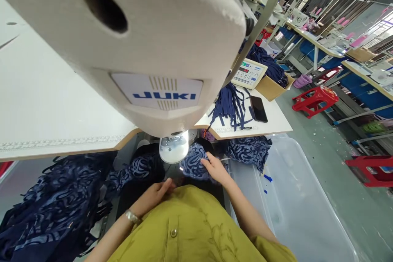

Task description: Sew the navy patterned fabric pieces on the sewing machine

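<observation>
A cream JUKI sewing machine head fills the upper middle of the view. Below it lies blue patterned fabric under the machine's lit end. My right hand rests on this fabric, fingers closed around its edge. My left hand sits close to my body below the machine, fingers curled on dark cloth; a watch is on that wrist. I cannot see the needle area behind the machine.
More blue patterned fabric is heaped at lower left. The white table carries navy strips, a phone and a control panel. A clear plastic bin stands at right. Red stools stand in the aisle.
</observation>
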The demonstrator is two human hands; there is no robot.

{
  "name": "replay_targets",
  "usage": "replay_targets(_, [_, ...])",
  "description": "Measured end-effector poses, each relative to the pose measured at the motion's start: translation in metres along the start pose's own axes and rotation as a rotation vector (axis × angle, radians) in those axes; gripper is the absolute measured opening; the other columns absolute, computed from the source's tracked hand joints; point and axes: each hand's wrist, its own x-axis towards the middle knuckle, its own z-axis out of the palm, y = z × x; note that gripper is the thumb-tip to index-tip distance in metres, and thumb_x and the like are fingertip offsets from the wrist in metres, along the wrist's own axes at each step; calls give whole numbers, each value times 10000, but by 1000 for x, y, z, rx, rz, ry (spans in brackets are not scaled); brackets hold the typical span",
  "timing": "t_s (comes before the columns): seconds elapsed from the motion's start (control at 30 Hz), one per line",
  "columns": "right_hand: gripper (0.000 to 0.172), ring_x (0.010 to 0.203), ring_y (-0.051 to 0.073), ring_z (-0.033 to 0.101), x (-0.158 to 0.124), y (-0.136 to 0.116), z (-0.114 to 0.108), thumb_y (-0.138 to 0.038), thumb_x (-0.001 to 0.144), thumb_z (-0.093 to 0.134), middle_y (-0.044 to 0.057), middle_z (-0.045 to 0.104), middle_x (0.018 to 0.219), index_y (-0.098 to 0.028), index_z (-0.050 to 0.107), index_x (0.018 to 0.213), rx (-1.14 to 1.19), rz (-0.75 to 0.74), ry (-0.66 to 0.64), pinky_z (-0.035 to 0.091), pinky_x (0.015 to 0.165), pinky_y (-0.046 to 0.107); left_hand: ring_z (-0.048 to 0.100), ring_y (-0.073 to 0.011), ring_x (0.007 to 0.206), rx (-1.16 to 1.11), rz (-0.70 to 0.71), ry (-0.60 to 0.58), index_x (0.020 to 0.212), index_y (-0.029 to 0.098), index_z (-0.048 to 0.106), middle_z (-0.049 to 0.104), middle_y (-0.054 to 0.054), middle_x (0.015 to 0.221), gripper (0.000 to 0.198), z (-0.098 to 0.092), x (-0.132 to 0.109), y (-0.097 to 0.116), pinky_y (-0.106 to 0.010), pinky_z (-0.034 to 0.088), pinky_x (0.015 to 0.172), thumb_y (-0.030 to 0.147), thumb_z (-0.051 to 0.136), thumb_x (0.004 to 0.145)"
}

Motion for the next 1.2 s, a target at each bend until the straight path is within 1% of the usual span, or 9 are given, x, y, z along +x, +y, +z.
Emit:
replay_targets(0.17, [315, 721, 127, 536, -27, -40, -34, -439, 943, 428, -32, 586, 746, -187, 560, 809, 168, -197, -116, 423, 646, 204, 653, -199, 663, -322, -56, 11, 836, 183, 646, 689, -80, 730, 540, 18, 19, 38, -320, 522, 592, 647, 371, 850])
replay_targets(0.33, [306, 672, 144, 552, -31, -48, -63, -442, 947, 435, -23, 586, 722, -192, 575, 839, 40, -71, -8, 435, 649, 244, 643, -187, 617, -464, -120, 141, 726, 221, 590, 680, -57, 685, 490, -31, 25, 56, -305, 534, 567, 619, 339, 864])
replay_targets(0.5, [416, 1197, 229, 499, -25, -88, -49, -383, 890, 578, 110, 559, 1277, -203, 502, 1256, 6, -316, 114, 367, 1031, 363, 660, -233, 564, -367, -131, -27, 597, 190, 635, 667, -57, 558, 416, -58, -15, 89, -325, 563, 595, 571, 600, 761])
replay_targets(0.63, [212, 963, 168, 610, -32, -125, -32, -336, 895, 570, 25, 677, 1028, -229, 627, 1068, 188, -493, -138, 440, 926, 287, 695, -215, 722, -112, 250, -239, 922, 233, 716, 743, -23, 862, 288, -61, -44, 134, -298, 574, 694, 466, 620, 783])
replay_targets(0.8, [141, 730, 119, 588, -33, -139, -43, -347, 854, 618, -32, 658, 807, -220, 647, 907, 376, -240, 95, 436, 663, 204, 694, -176, 608, -103, 249, -128, 1007, 242, 636, 726, 17, 717, 337, -67, -47, 165, -241, 567, 560, 514, 573, 819])
replay_targets(0.9, [138, 683, 110, 550, -22, -142, -54, -343, 866, 591, -40, 627, 756, -211, 624, 841, 362, -219, 172, 399, 631, 208, 680, -160, 609, 83, 403, 125, 1042, 234, 600, 708, 16, 695, 310, -66, -41, 165, -233, 549, 554, 484, 526, 875])
replay_targets(1.03, [179, 635, 111, 493, 0, -146, -58, -352, 877, 553, -51, 542, 675, -204, 560, 777, 290, -174, 209, 355, 608, 225, 664, -190, 933, 598, 954, 696, 1161, 192, 579, 698, -74, 1015, 313, -64, -34, 163, -311, 510, 867, 273, 615, 861])
replay_targets(1.1, [176, 625, 111, 477, 9, -145, -56, -348, 876, 549, -58, 504, 653, -205, 527, 775, 299, -170, 181, 346, 606, 228, 615, -200, 1084, 797, 1156, 650, 1198, 152, 566, 676, -96, 1122, 324, -63, -29, 163, -340, 432, 1000, 194, 583, 877])
replay_targets(1.2, [151, 606, 108, 450, 17, -141, -57, -351, 895, 522, -66, 458, 648, -211, 502, 844, 363, -189, 146, 339, 588, 226, 552, -212, 1198, 926, 1195, 506, 1176, 109, 574, 641, -118, 1223, 276, -63, -23, 162, -359, 370, 1055, 191, 498, 924])
